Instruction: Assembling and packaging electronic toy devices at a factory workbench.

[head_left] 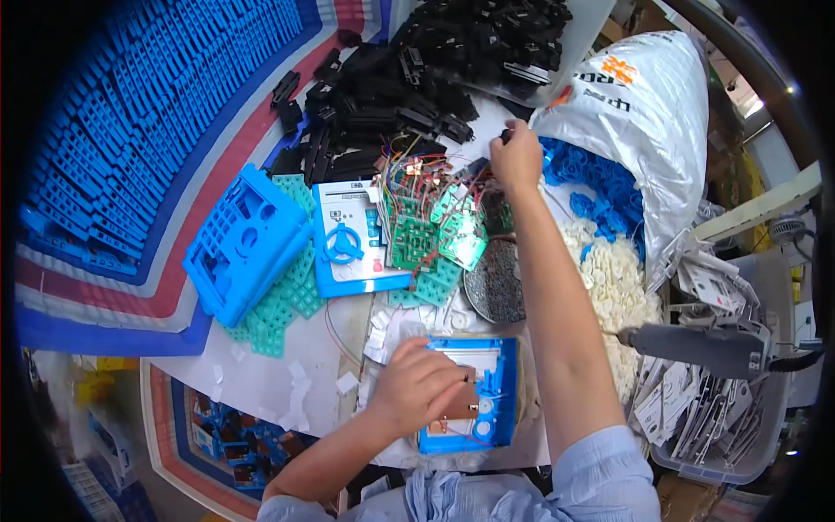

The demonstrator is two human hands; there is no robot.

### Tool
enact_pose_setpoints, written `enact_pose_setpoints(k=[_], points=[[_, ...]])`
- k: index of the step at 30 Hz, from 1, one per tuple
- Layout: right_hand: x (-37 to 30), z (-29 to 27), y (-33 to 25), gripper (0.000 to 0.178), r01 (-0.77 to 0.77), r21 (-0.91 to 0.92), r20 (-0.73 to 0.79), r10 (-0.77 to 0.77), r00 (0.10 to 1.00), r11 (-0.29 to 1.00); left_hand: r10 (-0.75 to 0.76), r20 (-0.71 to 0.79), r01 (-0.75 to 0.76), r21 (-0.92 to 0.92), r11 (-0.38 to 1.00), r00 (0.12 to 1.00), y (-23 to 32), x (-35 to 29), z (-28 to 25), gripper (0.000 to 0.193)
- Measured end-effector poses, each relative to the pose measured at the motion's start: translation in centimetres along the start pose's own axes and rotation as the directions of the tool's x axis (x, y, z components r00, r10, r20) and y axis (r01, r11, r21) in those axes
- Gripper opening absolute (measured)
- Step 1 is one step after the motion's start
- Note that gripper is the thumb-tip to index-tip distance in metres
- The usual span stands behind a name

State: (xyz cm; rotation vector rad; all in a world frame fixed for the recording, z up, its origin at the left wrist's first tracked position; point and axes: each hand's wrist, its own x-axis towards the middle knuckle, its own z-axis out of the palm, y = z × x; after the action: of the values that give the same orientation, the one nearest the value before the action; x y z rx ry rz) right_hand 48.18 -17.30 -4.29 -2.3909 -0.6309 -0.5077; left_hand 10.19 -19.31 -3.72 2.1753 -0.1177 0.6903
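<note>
A blue plastic casing [503,383] lies open side up in front of me. Inside it, a brown circuit board [463,398] sits partly under my left hand [420,383], whose curled fingers and thumb grip the board's edge. My right hand [519,157] is stretched out to the far side, beside the heap of black parts. Its fingers are closed around a small black part [506,136], mostly hidden by the hand. Below it lie green circuit boards [416,242] with coloured wires and a round dish of dark grains [494,280].
Blue casings [248,244] and teal keypads [283,304] lie left, near a crate [174,300] of blue parts. Black parts [365,104] are heaped at the back. Right stand a white sack [648,113], cream discs [617,283], a power screwdriver [696,348] and a bin [739,474] of white panels.
</note>
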Motion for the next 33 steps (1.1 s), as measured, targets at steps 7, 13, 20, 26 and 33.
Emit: enact_pose_setpoints(k=[7,13,20,26,33], points=[[4.2,2.7,0.2,0.052,0.166,-0.358,0.482,0.030,0.876,0.919,-0.069,-0.056,0.067,-0.037,0.997,0.996,-0.5,-0.8,0.0,0.018],[2.0,-5.5,-0.7,0.056,0.190,0.270,-0.045,-0.185,0.982,0.944,-0.054,-0.050,0.053,-0.019,0.998,0.997,-0.2,-0.7,0.2,0.017],[-19.7,-22.4,-3.5,0.062,-0.150,0.815,0.214,-0.050,0.976,0.560,-0.065,-0.086,0.067,0.023,0.997,0.994,-0.8,-1.3,0.5,0.014],[-26.5,-26.1,-1.1,0.062,0.139,0.589,0.527,-0.508,0.682,0.796,-0.234,-0.100,0.221,-0.128,0.967,0.967,0.1,-0.8,0.1,0.012],[-26.3,-24.0,-0.9,0.063,0.155,0.672,0.470,-0.580,0.665,0.724,-0.266,0.059,0.272,-0.139,0.952,0.962,0.5,-0.7,-1.1,0.010]])
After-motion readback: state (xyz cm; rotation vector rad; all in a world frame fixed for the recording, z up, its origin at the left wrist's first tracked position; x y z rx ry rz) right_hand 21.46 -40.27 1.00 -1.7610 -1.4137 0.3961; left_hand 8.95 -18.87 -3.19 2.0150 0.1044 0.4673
